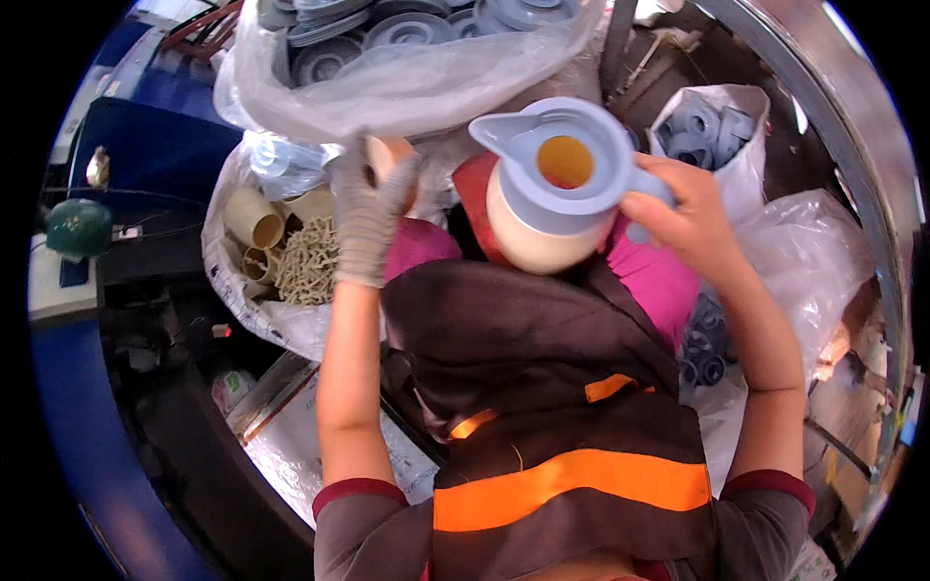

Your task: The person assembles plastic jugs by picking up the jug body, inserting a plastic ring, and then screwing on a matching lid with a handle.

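A jug (549,228) with a cream body, grey-blue collar, spout and handle rests upright against my lap, its spout toward the left. Through its round mouth shows a yellow-orange inside. My right hand (683,208), bare, is closed around the handle. To the left, my left hand (368,208) wears a striped grey glove and is raised over the edge of a sack, apart from the jug. Between its blurred fingers and thumb shows a peach-coloured piece (400,165) whose kind I cannot make out.
Ahead, a plastic-lined bag (407,92) holds grey-blue round lids. A white sack (228,276) at left contains cream cylinders (254,218) and small beige pieces (310,261). At right, another sack (751,189) holds grey-blue parts (699,131). A metal frame (852,155) curves along the right side.
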Action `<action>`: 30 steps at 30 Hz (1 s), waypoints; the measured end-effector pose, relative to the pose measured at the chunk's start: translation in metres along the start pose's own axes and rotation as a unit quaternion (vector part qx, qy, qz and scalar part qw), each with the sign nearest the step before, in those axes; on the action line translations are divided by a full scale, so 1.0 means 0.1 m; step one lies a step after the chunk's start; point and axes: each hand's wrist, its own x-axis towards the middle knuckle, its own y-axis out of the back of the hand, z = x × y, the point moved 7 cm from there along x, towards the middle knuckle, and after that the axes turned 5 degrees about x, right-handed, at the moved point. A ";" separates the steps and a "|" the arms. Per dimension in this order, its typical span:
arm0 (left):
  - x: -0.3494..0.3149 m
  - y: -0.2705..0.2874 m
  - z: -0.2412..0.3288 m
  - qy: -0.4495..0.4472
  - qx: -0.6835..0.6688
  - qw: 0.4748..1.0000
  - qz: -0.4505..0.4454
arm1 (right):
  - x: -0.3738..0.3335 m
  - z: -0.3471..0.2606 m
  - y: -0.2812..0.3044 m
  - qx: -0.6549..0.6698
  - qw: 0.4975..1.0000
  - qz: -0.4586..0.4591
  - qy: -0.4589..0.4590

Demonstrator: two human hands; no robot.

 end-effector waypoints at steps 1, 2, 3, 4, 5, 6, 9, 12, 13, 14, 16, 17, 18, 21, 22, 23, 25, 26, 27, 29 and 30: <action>0.02 0.25 0.13 -0.007 -0.097 0.995 0.026 | 0.14 -0.01 -0.14 -0.037 0.997 0.013 0.067; 0.03 0.45 0.27 -0.014 -0.192 0.980 0.051 | 0.25 0.04 -0.29 -0.085 0.992 0.019 0.092; 0.04 0.54 0.48 -0.046 -0.202 0.978 0.022 | 0.31 0.11 -0.40 -0.065 0.993 0.018 0.098; 0.05 0.57 0.70 -0.077 -0.213 0.974 -0.009 | 0.35 0.13 -0.46 -0.049 0.989 0.019 0.139; 0.03 0.55 0.94 -0.130 -0.131 0.983 0.002 | 0.39 0.19 -0.52 -0.046 0.989 0.018 0.137; 0.00 0.47 1.17 -0.181 -0.049 0.982 0.012 | 0.43 0.25 -0.54 -0.045 0.990 0.022 0.128; 0.01 0.04 1.60 -0.298 0.180 0.936 -0.049 | 0.44 0.35 -0.50 -0.059 0.993 0.005 0.100; 0.06 -0.11 1.57 -0.294 0.198 0.933 -0.068 | 0.37 0.28 -0.41 -0.127 0.981 0.022 0.148; 0.04 -0.13 1.55 -0.297 0.199 0.931 -0.073 | 0.31 0.21 -0.39 -0.180 0.962 0.040 0.199; 0.03 -0.13 1.51 -0.294 0.190 0.933 -0.081 | 0.24 0.14 -0.39 -0.232 0.938 0.060 0.252; 0.02 -0.15 1.50 -0.292 0.174 0.935 -0.099 | 0.23 0.35 -0.43 -0.267 0.958 0.005 0.106; 0.03 -0.13 1.53 -0.293 0.170 0.936 -0.100 | 0.20 0.52 -0.45 -0.293 0.955 -0.040 -0.007; 0.05 -0.11 1.60 -0.294 0.166 0.936 -0.098 | 0.18 0.47 -0.43 -0.288 0.957 -0.014 0.035; 0.14 0.18 1.99 -0.350 0.122 0.928 -0.038 | 0.15 0.46 -0.44 -0.311 0.949 0.002 0.058; 0.16 0.31 2.12 -0.374 0.101 0.922 -0.013 | 0.16 0.47 -0.44 -0.313 0.948 0.008 0.062; 0.24 0.46 2.15 -0.299 0.106 0.948 -0.036 | 0.16 0.48 -0.44 -0.314 0.947 0.007 0.060; 0.26 0.77 2.26 -0.228 0.059 0.970 -0.062 | 0.18 0.48 -0.45 -0.311 0.948 0.014 0.074; 0.23 0.84 2.19 -0.213 -0.001 0.977 -0.028 | 0.17 0.49 -0.45 -0.313 0.947 0.011 0.071; 0.11 0.89 2.27 -0.201 -0.062 0.978 0.007 | 0.17 0.50 -0.45 -0.323 0.944 0.014 0.070; 0.13 0.67 2.04 -0.181 -0.034 0.979 -0.090 | 0.15 0.53 -0.45 -0.309 0.949 0.008 0.063; 0.10 0.42 1.91 -0.211 0.026 0.972 -0.101 | 0.14 0.50 -0.45 -0.301 0.950 0.021 0.085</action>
